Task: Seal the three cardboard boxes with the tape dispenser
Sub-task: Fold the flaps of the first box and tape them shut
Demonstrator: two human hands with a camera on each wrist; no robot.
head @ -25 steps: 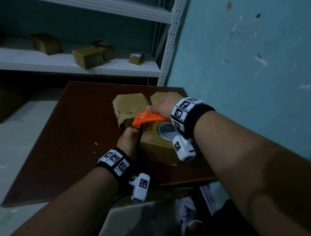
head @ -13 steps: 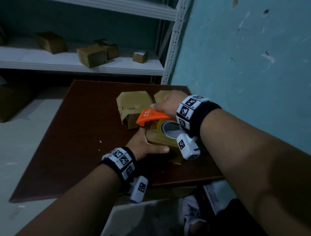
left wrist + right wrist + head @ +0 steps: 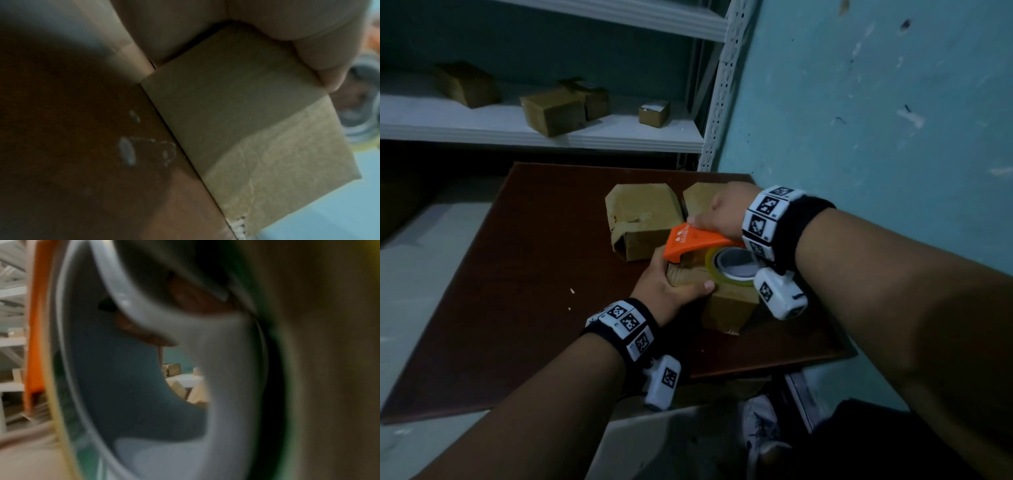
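Three cardboard boxes sit on the brown table. The near box is under my hands; my left hand grips its near left corner, thumb along the top edge. In the left wrist view the near box shows a tape strip down its side. My right hand holds the orange tape dispenser on top of that box, its tape roll facing me. The roll fills the right wrist view. A second box stands behind, a third box is partly hidden by my right hand.
A teal wall runs close along the table's right edge. A white shelf behind the table carries several small cardboard boxes. My shoe shows below the table's near edge.
My left hand moved from the box's left side to grip its near corner, thumb over the top edge. The dispenser stayed on the box top, and the view shifted slightly.
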